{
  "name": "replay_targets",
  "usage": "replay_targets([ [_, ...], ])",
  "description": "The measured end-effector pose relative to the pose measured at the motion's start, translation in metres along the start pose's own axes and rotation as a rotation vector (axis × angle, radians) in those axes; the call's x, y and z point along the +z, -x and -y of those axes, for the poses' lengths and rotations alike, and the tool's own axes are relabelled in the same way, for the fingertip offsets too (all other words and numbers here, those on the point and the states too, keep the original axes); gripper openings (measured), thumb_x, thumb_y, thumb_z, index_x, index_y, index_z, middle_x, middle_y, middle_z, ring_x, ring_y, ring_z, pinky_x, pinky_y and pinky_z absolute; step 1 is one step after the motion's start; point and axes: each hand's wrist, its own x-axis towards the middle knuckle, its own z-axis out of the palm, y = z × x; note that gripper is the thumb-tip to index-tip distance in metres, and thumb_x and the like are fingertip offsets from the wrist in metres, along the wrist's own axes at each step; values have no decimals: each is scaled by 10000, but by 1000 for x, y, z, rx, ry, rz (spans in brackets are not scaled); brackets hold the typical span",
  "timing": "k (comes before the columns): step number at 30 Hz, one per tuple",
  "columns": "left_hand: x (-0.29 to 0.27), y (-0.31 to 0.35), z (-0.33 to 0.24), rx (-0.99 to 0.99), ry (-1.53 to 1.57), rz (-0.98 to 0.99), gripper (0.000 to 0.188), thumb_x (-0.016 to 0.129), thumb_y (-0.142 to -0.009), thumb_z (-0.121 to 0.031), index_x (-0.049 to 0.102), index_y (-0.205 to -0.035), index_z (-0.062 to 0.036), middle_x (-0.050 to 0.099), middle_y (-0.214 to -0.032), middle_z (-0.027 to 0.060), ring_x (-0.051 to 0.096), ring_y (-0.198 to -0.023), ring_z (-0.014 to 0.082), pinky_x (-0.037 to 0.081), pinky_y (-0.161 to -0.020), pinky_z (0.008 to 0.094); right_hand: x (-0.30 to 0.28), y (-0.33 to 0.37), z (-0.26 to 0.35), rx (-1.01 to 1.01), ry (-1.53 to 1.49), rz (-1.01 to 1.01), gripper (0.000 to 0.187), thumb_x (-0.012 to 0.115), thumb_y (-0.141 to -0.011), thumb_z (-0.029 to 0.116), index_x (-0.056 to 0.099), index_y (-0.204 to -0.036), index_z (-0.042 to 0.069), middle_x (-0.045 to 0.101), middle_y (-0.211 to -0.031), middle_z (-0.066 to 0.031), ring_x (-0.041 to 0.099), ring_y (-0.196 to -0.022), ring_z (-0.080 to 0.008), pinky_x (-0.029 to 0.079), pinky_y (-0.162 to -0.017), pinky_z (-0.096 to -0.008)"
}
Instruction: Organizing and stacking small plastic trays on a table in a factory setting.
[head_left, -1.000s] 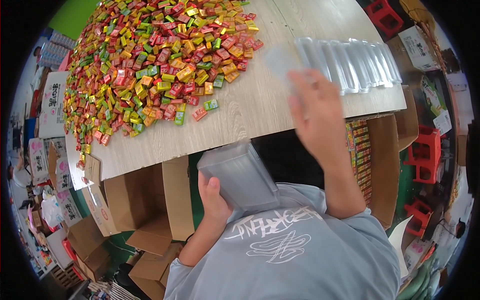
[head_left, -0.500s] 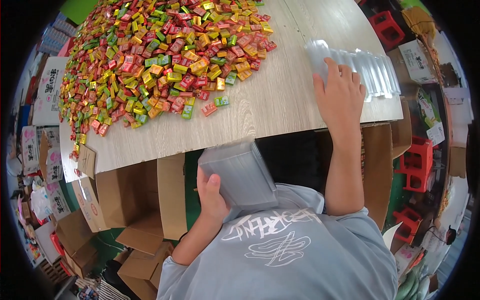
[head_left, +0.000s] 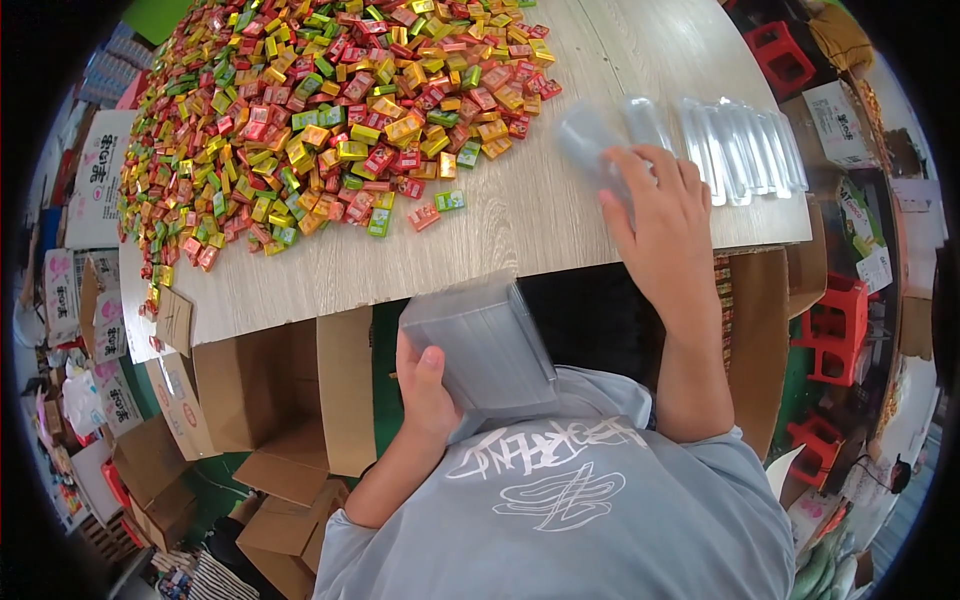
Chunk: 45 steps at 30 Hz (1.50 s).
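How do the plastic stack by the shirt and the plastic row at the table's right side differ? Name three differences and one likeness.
The left hand holds the plastic stack; the plastic row lies on the table. The stack is a compact block; the row spreads sideways. The stack looks greyish; the row shows bright highlights. Both are see-through plastic.

Bare tabletop passable mid-table, colourful packet heap blocking left, clear trays blocking right

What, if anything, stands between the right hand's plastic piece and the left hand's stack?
Nothing visible is in the way: between the blurred plastic piece at the right hand and the stack in the left hand, only tabletop and its front edge show.
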Motion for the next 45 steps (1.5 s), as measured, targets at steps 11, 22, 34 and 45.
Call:
replay_targets([
  [11,9,-1,4,-6,-13,8,734,717,-856,-405,399,-1403,-32,544,-1319,99,541,-1206,233,438,-1029,389,2,10,7,-11,-194,120,400,697,-827,142,552,-1197,92,585,-1072,-128,577,-974,-339,473,-832,-430],
  [22,11,1,7,-14,-10,-7,726,710,-863,-390,397,-1403,-19,541,-1327,107,537,-1213,238,437,-1031,393,1,-6,-45,268,-28,-200,391,667,-891,220,534,-1239,101,625,-1127,-166,604,-985,-368,499,-840,-445],
  [34,10,0,5,-8,-36,-53,743,715,-852,-408,400,-1398,-16,541,-1314,116,541,-1199,242,438,-1026,391,-12,-14,-31,332,59,53,419,649,-899,238,510,-1263,83,634,-1148,-183,613,-1045,-382,500,-859,-463],
  [45,12,1,5,-14,-31,-61,741,727,-839,-418,412,-1381,-25,549,-1299,110,547,-1183,240,447,-1015,395,-1,-14,-28,341,-5,4,430,654,-894,180,495,-1278,68,609,-1152,-205,603,-1042,-411,496,-867,-480],
])
